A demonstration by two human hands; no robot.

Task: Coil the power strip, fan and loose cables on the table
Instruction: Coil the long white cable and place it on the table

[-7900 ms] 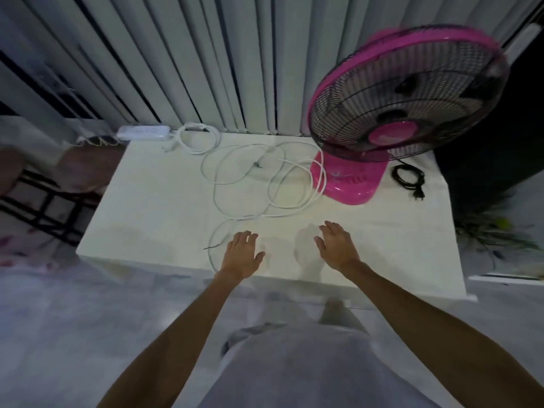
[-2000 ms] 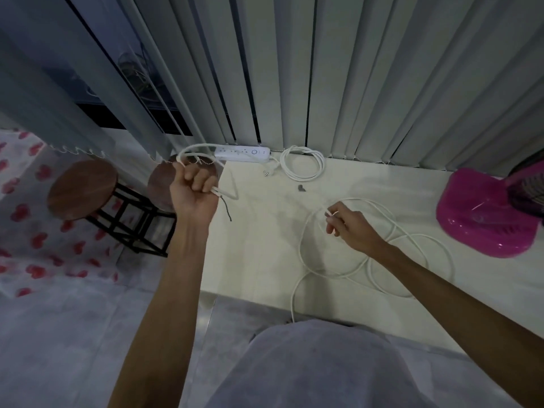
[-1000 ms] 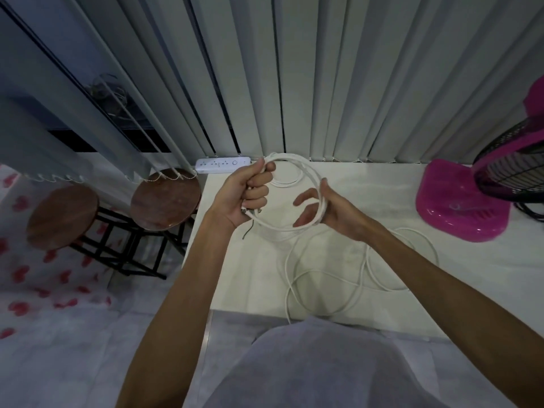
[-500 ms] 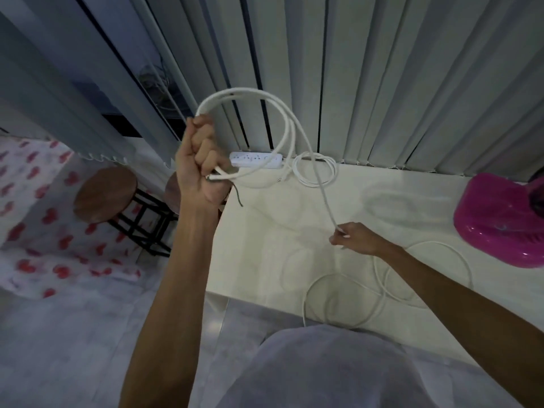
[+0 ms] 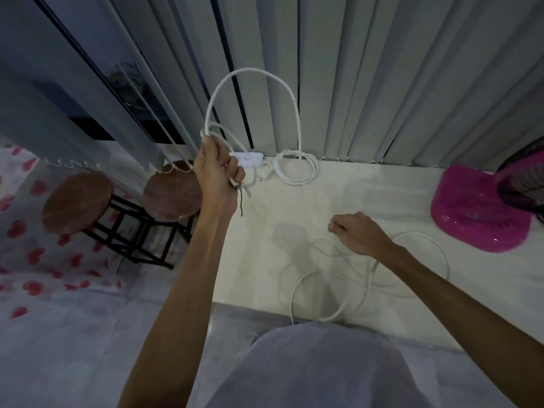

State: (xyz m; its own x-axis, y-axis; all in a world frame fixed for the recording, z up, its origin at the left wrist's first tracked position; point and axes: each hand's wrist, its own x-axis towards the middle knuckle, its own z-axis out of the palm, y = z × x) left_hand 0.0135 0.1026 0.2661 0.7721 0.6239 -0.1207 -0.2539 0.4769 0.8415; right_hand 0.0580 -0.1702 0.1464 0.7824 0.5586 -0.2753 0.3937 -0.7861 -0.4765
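Observation:
My left hand [image 5: 219, 172] is raised over the table's left edge, shut on a few loops of a loose white cable [image 5: 294, 92] whose bare wire end dangles below the fist. One tall loop arcs up in front of the blinds. My right hand [image 5: 354, 234] rests low on the white table [image 5: 368, 189], fingers closed on the same cable, which trails in loose loops [image 5: 323, 293] toward the front edge. A white power strip [image 5: 250, 159] lies at the back with its coiled cord [image 5: 295, 169] beside it. The pink fan [image 5: 479, 207] stands at the right.
Grey vertical blinds [image 5: 382, 83] hang right behind the table. Two round wooden stools [image 5: 170, 192] with black frames stand left of the table, above a heart-patterned floor covering [image 5: 35, 254]. My grey-clad torso is close to the table's front edge.
My left hand has dropped a little with the gathered loops and a new tall loop has formed. My right hand slid further along the cable, to the right over the table.

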